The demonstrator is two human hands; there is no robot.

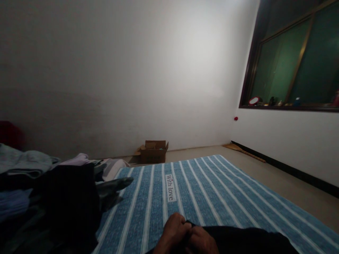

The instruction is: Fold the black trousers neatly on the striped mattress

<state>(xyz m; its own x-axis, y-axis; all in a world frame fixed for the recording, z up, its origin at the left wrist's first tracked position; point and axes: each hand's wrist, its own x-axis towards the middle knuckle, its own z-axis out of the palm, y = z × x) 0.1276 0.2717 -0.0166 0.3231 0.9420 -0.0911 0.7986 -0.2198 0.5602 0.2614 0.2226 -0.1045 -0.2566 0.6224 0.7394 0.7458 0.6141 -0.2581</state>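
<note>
My left hand (173, 229) and my right hand (203, 241) are close together at the bottom middle of the head view. Both are closed on the edge of a black garment (246, 238), whose kind I cannot make out. Its dark cloth stretches to the right over a blue and white striped mattress cover (212, 197) marked "With love". Part of the garment and the lower part of my hands fall outside the picture.
A pile of clothes (71, 190) lies on the left side of the bed. By the far wall stands an open cardboard box (153, 155). At the right, a window (286, 67) has a round mirror (254, 101) and small bottles on its sill.
</note>
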